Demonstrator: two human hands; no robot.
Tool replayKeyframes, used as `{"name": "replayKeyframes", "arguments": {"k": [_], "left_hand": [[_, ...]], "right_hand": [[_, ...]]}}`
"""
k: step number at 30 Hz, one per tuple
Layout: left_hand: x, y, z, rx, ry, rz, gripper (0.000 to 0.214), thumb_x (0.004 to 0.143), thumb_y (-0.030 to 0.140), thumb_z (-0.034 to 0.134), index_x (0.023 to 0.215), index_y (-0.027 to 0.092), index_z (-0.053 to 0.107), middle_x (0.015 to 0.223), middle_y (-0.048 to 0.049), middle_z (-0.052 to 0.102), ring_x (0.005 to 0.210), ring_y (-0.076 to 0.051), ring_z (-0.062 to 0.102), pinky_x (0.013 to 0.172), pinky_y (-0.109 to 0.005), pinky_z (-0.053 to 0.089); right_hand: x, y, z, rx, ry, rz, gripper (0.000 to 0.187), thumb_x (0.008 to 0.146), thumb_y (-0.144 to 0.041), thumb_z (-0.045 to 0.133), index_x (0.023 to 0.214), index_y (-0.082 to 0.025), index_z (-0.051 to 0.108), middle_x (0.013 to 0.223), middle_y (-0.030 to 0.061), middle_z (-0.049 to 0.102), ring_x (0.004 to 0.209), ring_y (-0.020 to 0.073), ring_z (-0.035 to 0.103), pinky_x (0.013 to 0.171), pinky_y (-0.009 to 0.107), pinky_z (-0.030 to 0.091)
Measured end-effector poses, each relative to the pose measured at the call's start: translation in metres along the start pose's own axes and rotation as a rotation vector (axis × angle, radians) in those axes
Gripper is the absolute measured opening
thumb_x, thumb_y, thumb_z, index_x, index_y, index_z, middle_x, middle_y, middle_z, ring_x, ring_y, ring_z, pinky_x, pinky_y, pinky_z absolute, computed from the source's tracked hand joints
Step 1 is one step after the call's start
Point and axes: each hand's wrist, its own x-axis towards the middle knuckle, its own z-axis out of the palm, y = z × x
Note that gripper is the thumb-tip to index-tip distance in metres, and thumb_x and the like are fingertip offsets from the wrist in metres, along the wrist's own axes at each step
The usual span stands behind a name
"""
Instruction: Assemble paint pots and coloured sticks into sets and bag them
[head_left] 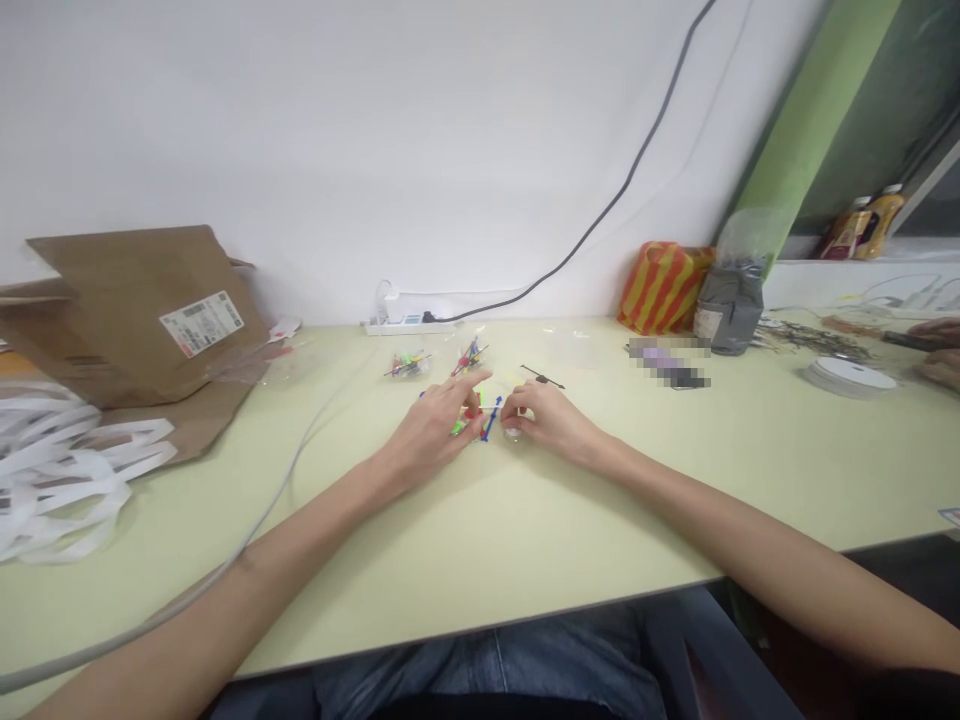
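Note:
Both of my hands rest on a pale yellow-green table (525,530) near its middle. My left hand (439,425) lies over a small cluster of colourful plastic sticks (480,418), red, green and blue, with the index finger stretched forward and the other fingers curled on the pieces. My right hand (547,420) is pinched on a small clear piece (513,430) right beside the blue stick. Two more little bundles of coloured sticks (409,364) (469,357) lie just beyond my hands. A thin dark stick (544,378) lies behind my right hand.
A brown cardboard box (142,310) and white paper strips (67,470) sit at the left. A grey cable (285,480) crosses the table. A white power strip (409,320) stands by the wall. An orange striped bag (664,285), grey pouch (727,305) and white tape roll (851,375) lie right. Another person's hands (937,350) show at the far right.

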Motion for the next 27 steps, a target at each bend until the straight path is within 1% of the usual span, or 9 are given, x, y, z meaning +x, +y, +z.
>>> {"name": "replayKeyframes", "arguments": {"k": [3,5,9,13,15,17,19,22,27], "left_hand": [[0.000,0.001,0.002,0.016,-0.017,0.012,0.044,0.102,0.031,0.046,0.144,0.023,0.040,0.098,-0.0028,0.065,0.101,-0.021,0.060,0.096,-0.038,0.041],[0.000,-0.002,0.002,0.028,-0.034,0.015,0.041,0.101,0.031,0.048,0.141,0.023,0.043,0.100,-0.0034,0.066,0.102,-0.021,0.059,0.095,-0.038,0.041],[0.001,-0.006,0.001,0.059,-0.023,0.036,0.036,0.099,0.034,0.054,0.132,0.022,0.051,0.102,-0.0044,0.067,0.102,-0.023,0.058,0.092,-0.038,0.042],[0.003,0.000,0.002,0.031,-0.021,0.056,0.036,0.095,0.040,0.061,0.124,0.021,0.056,0.100,-0.0044,0.066,0.101,-0.023,0.058,0.090,-0.037,0.043],[0.004,0.005,0.005,0.009,-0.023,0.059,0.027,0.094,0.041,0.062,0.112,0.020,0.061,0.094,-0.0036,0.065,0.096,-0.022,0.058,0.087,-0.036,0.043],[0.005,0.009,0.007,0.004,-0.007,0.064,0.020,0.096,0.038,0.059,0.096,0.019,0.062,0.088,-0.0030,0.064,0.090,-0.021,0.057,0.083,-0.034,0.043],[0.004,0.008,0.008,0.010,0.015,0.064,0.018,0.097,0.035,0.057,0.092,0.019,0.063,0.085,-0.0028,0.065,0.087,-0.020,0.057,0.081,-0.034,0.042],[0.003,0.004,0.007,0.031,0.019,0.055,0.016,0.097,0.032,0.058,0.101,0.019,0.066,0.085,-0.0027,0.068,0.087,-0.021,0.058,0.082,-0.034,0.042],[0.003,-0.004,0.002,0.097,0.017,0.047,0.020,0.097,0.025,0.057,0.114,0.019,0.065,0.091,-0.0043,0.071,0.094,-0.023,0.061,0.083,-0.035,0.043]], "right_hand": [[0.000,0.001,-0.002,-0.051,0.018,0.023,0.012,0.086,-0.014,0.070,0.075,-0.019,0.070,0.077,0.0033,0.068,0.077,0.0175,0.058,0.071,0.029,0.040],[0.000,0.002,-0.005,-0.048,-0.035,0.065,0.010,0.084,-0.018,0.073,0.075,-0.019,0.070,0.072,0.0018,0.066,0.069,0.0156,0.056,0.066,0.028,0.038],[-0.001,0.001,-0.007,0.062,-0.128,0.122,0.010,0.084,-0.012,0.069,0.076,-0.017,0.071,0.067,0.0000,0.068,0.062,0.0127,0.057,0.061,0.026,0.038],[-0.004,-0.012,-0.003,0.298,0.073,0.043,0.009,0.088,-0.019,0.067,0.080,-0.017,0.071,0.073,0.0013,0.071,0.066,0.0128,0.061,0.065,0.025,0.042],[-0.006,-0.022,0.001,0.367,0.181,0.022,0.010,0.089,-0.023,0.069,0.081,-0.017,0.071,0.075,0.0018,0.072,0.066,0.0128,0.060,0.065,0.025,0.044],[-0.007,-0.029,0.004,0.391,0.237,0.009,0.011,0.089,-0.024,0.069,0.080,-0.018,0.070,0.077,0.0018,0.073,0.065,0.0126,0.060,0.063,0.025,0.044],[-0.006,-0.030,0.006,0.402,0.277,0.000,0.011,0.091,-0.023,0.067,0.082,-0.018,0.070,0.077,0.0014,0.073,0.066,0.0127,0.061,0.063,0.025,0.044],[-0.002,-0.013,0.007,0.357,0.326,0.025,0.008,0.094,-0.021,0.062,0.093,-0.018,0.070,0.080,0.0015,0.072,0.072,0.0141,0.064,0.068,0.027,0.046],[0.011,0.029,0.012,-0.022,0.261,0.026,0.010,0.092,-0.017,0.066,0.099,-0.018,0.073,0.092,0.0073,0.071,0.091,0.0210,0.060,0.081,0.034,0.045]]}}
